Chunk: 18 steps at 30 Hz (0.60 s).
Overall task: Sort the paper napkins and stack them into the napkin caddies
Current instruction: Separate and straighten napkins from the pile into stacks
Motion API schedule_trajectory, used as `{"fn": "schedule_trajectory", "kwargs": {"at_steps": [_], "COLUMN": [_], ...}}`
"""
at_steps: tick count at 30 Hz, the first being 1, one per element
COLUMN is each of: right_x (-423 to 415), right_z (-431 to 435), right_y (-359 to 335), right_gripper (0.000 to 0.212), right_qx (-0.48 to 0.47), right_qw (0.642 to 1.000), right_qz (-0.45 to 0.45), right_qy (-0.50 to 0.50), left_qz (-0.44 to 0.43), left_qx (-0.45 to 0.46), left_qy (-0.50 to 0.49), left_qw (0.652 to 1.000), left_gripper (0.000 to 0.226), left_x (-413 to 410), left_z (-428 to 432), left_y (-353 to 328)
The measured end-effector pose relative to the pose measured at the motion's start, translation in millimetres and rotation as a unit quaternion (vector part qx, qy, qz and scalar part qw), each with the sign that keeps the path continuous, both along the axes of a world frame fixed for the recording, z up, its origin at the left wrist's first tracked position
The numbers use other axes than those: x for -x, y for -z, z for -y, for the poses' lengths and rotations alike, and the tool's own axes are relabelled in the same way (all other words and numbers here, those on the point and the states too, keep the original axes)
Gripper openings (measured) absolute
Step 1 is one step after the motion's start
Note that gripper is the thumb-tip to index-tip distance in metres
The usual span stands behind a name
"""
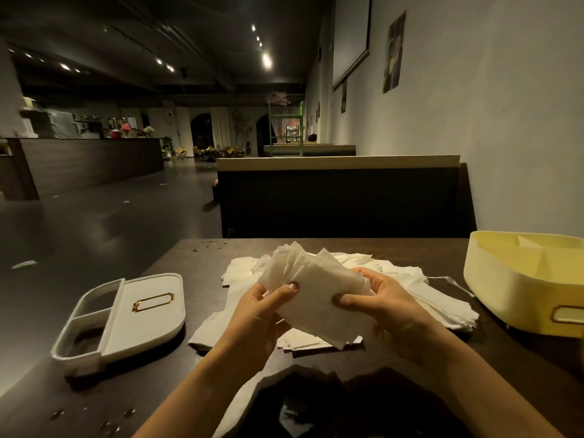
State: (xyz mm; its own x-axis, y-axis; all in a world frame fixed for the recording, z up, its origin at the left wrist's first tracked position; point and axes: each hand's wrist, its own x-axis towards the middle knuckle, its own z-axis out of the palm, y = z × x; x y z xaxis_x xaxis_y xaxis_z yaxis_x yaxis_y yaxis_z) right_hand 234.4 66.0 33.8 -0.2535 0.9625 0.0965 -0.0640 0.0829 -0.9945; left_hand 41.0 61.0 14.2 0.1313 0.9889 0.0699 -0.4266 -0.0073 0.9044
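Note:
Both my hands hold a small bunch of white paper napkins (319, 292) above the dark table. My left hand (259, 314) grips the bunch from the left, thumb on top. My right hand (382, 305) grips its right side, thumb pressed on the front napkin. Beneath and behind them lies a loose pile of napkins (410, 286) spread over the table's middle. A white caddy (126, 314) with a gold label frame lies on its side at the left. A yellow caddy (518, 279) with inner dividers stands at the right edge.
The dark wooden table (196, 257) has crumbs at its far left corner and a few coins near the front left. A booth backrest (338, 197) rises just behind the table. A wall runs along the right; open floor lies to the left.

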Motion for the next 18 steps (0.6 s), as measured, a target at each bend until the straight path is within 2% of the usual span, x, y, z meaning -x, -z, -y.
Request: {"fn": "schedule_trajectory", "kwargs": {"at_steps": [2,5,7,9,12,15,18], "right_x": [-0.8,-8.4,-18.9,-29.9,-37.1,-36.5,-32.5], "right_z": [6.7,25.7,42.1,56.8,72.4,75.0,74.8], "right_y": [-4.0,-8.4,-9.2,-7.4,3.1,16.9,23.3], "right_gripper": [0.034,0.038,0.041,0.044,0.047,0.057,0.071], "right_qx": [-0.032,-0.095,-0.139,-0.164,-0.141,-0.117,-0.114], "right_qw": [0.999,0.985,0.973,0.965,0.971,0.966,0.958], "right_qz": [0.038,0.142,0.185,0.201,0.194,0.231,0.261], "right_qy": [0.006,0.009,0.013,0.022,-0.001,-0.023,-0.028], "left_qz": [-0.069,-0.172,-0.214,-0.218,-0.224,-0.267,-0.273], "left_qx": [-0.027,-0.074,-0.109,-0.123,-0.135,-0.135,-0.137], "left_qy": [0.003,0.021,0.045,0.08,0.12,0.1,0.078], "left_qw": [0.997,0.982,0.97,0.965,0.958,0.949,0.949], "left_gripper": [0.038,0.024,0.03,0.038,0.047,0.062,0.065], "left_x": [5.2,7.5,2.2,-3.3,-7.1,-8.7,-12.7], "left_z": [3.6,9.4,17.7,27.6,44.4,54.8,59.4], "left_y": [-3.5,-8.8,-13.4,-10.4,8.0,24.2,28.4]}}
